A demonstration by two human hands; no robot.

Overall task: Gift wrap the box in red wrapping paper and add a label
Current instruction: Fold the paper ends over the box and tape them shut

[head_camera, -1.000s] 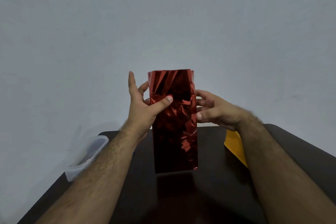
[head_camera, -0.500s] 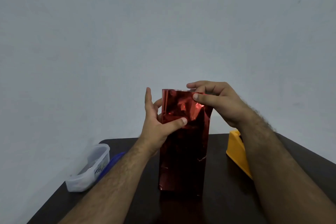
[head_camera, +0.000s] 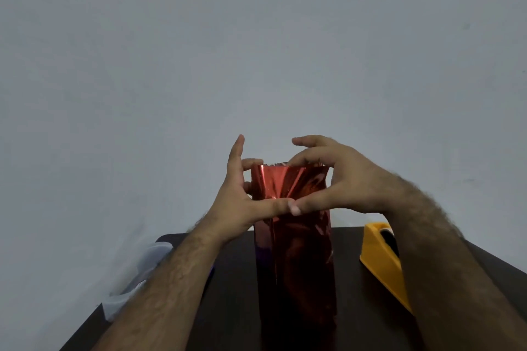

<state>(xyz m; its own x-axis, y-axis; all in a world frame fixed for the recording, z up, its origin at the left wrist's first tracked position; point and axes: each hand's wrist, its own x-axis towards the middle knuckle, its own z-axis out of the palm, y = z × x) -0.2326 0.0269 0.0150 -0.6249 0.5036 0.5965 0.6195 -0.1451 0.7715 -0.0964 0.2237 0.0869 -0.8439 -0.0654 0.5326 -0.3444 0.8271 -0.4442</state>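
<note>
One box in red wrapping paper (head_camera: 293,251) stands upright mid-table (head_camera: 233,293). The left hand (head_camera: 236,202) and right hand (head_camera: 342,185) pinch its top, thumbs meeting in front. One clear tub (head_camera: 137,279) sits at the left edge, contents probably hidden; one yellow tape dispenser (head_camera: 382,262) at the right edge

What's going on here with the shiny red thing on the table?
A person is gift wrapping a tall box that stands upright on a dark table, already covered in shiny red paper. Both hands work at its top end: the left hand and the right hand press their thumbs on the front while the fingers reach around the open paper edge. A yellow tape dispenser sits to the right, a clear plastic container to the left. No label shows yet.
</note>
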